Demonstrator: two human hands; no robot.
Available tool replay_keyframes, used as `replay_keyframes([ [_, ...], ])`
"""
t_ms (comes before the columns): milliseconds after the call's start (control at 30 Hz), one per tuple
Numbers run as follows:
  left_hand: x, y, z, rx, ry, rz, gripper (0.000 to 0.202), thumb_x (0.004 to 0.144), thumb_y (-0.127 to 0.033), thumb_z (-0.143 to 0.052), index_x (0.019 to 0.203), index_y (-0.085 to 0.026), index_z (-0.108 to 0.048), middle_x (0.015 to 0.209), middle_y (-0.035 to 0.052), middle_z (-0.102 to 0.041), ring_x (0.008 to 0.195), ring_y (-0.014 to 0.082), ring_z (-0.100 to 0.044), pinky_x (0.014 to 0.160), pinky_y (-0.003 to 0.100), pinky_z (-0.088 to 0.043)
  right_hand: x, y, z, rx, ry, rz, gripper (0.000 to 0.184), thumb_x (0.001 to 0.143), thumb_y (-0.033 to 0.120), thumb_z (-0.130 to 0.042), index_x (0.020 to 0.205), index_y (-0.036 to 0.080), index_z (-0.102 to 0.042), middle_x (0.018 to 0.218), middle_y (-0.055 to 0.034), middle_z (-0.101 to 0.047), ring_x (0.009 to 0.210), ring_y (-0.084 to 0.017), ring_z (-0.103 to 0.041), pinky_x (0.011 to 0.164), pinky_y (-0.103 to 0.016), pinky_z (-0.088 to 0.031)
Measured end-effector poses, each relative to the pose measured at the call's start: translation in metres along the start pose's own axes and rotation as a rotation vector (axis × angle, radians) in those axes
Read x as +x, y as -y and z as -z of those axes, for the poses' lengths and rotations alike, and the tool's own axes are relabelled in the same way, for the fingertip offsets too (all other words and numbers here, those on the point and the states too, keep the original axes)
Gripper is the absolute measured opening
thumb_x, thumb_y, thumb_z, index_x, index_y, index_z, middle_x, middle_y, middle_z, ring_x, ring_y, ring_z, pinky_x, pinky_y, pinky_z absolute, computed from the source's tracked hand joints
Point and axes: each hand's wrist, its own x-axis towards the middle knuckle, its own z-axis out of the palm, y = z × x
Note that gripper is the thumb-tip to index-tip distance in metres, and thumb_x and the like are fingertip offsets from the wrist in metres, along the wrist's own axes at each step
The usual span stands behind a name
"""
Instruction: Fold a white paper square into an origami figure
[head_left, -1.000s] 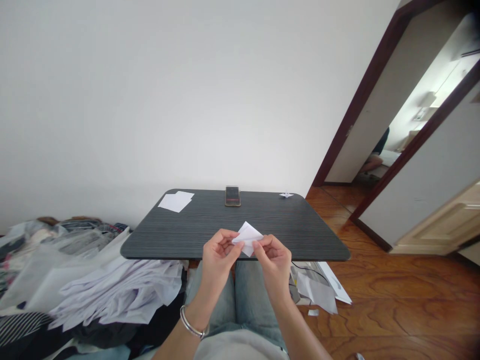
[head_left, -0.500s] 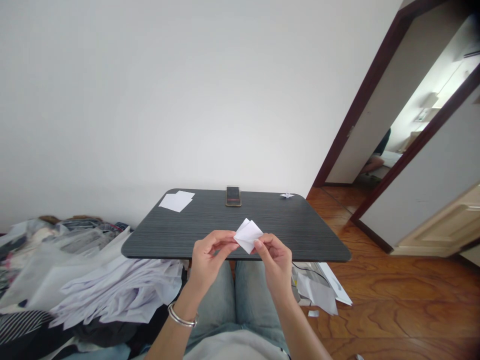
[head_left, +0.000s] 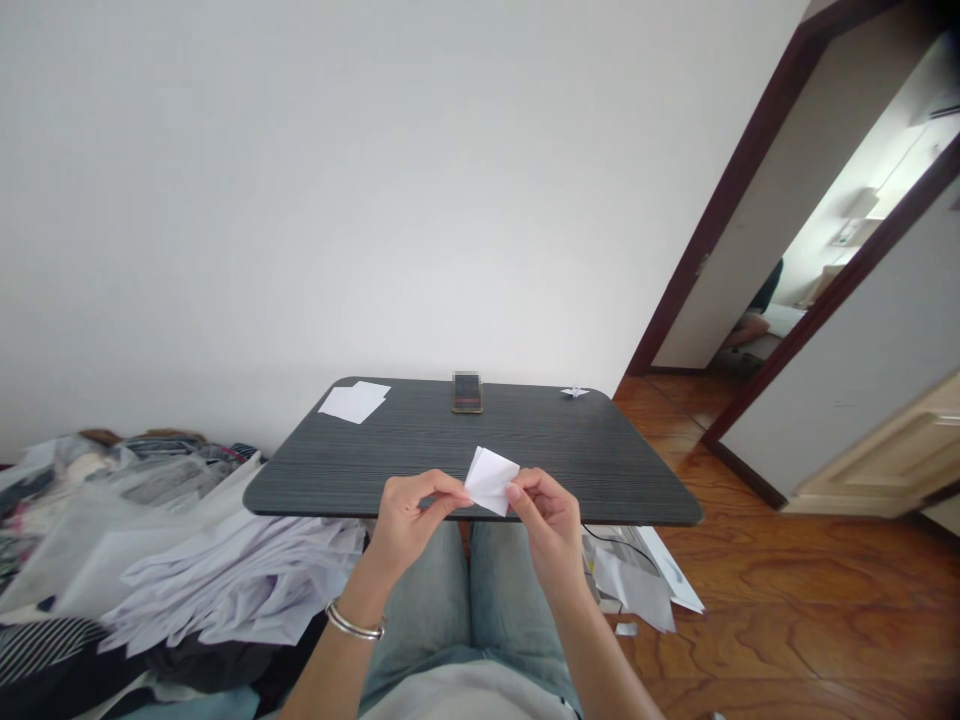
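Observation:
A small folded white paper [head_left: 491,478] is held in the air just over the near edge of the dark table [head_left: 390,455]. My left hand [head_left: 409,525], with a silver bangle on its wrist, pinches the paper's left corner with thumb and fingertips. My right hand [head_left: 550,525] pinches its right side. Both hands are closed on the paper above my lap in blue jeans.
On the table's far side lie white paper sheets [head_left: 352,402] at the left, a phone [head_left: 466,392] propped in the middle and a small folded paper figure [head_left: 575,392] at the right. Crumpled papers and clothes [head_left: 187,570] pile at my left. Loose sheets [head_left: 637,575] lie on the wooden floor; an open doorway [head_left: 787,300] is at the right.
My left hand has slid a little to the left and lower along the paper. The paper has turned slightly between my fingers. My right hand has barely moved.

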Motion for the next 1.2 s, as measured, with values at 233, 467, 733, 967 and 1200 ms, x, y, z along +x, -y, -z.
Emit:
replay_keyframes([
  [233, -0.003, 0.006, -0.009, -0.159, -0.049, 0.154, 0.009, 0.075, -0.024, -0.067, 0.077, -0.016, -0.067, 0.07, 0.0042, -0.072, 0.064, 0.015, -0.068, 0.059, 0.02, -0.053, -0.001, 0.003, -0.002, -0.03, -0.026, 0.006, 0.016, 0.079, 0.028, -0.065, 0.068, 0.018, -0.059, 0.059, 0.0027, -0.052, 0.054, -0.01, -0.046, 0.051, -0.021, -0.038],
  [467, -0.003, 0.01, -0.012, -0.217, -0.059, 0.216, 0.011, 0.077, -0.026, -0.066, 0.074, -0.016, -0.068, 0.066, 0.0047, -0.072, 0.06, 0.0158, -0.067, 0.057, 0.022, -0.052, -0.001, 0.004, -0.004, -0.076, -0.047, -0.005, 0.02, 0.077, 0.033, -0.065, 0.065, 0.018, -0.059, 0.057, 0.0019, -0.053, 0.053, -0.011, -0.048, 0.051, -0.022, -0.04],
  [733, -0.005, 0.003, -0.02, -0.217, -0.12, 0.209, 0.01, 0.076, -0.025, -0.066, 0.071, -0.016, -0.065, 0.065, 0.0018, -0.065, 0.062, 0.0135, -0.063, 0.059, 0.021, -0.051, -0.001, 0.007, -0.009, -0.109, -0.118, 0.026, 0.025, 0.075, 0.034, -0.067, 0.059, 0.018, -0.055, 0.053, 0.0031, -0.05, 0.05, -0.011, -0.044, 0.048, -0.022, -0.036],
  [967, -0.003, -0.005, -0.034, -0.351, -0.244, 0.331, 0.016, 0.07, -0.025, -0.07, 0.066, -0.015, -0.057, 0.062, -0.0004, -0.062, 0.06, 0.0114, -0.061, 0.059, 0.02, -0.05, -0.004, 0.002, -0.008, -0.105, -0.144, 0.022, 0.023, 0.076, 0.03, -0.066, 0.06, 0.017, -0.054, 0.055, 0.0032, -0.05, 0.051, -0.01, -0.043, 0.049, -0.022, -0.034],
  [1200, -0.001, -0.009, -0.041, -0.384, -0.324, 0.397, 0.023, 0.067, -0.026, -0.072, 0.06, -0.016, -0.053, 0.059, -0.0014, -0.061, 0.056, 0.0108, -0.06, 0.055, 0.02, -0.05, -0.001, 0.001, -0.01, -0.105, -0.197, -0.009, 0.027, 0.073, 0.032, -0.068, 0.058, 0.017, -0.053, 0.052, 0.0035, -0.049, 0.048, -0.009, -0.043, 0.046, -0.022, -0.035],
])
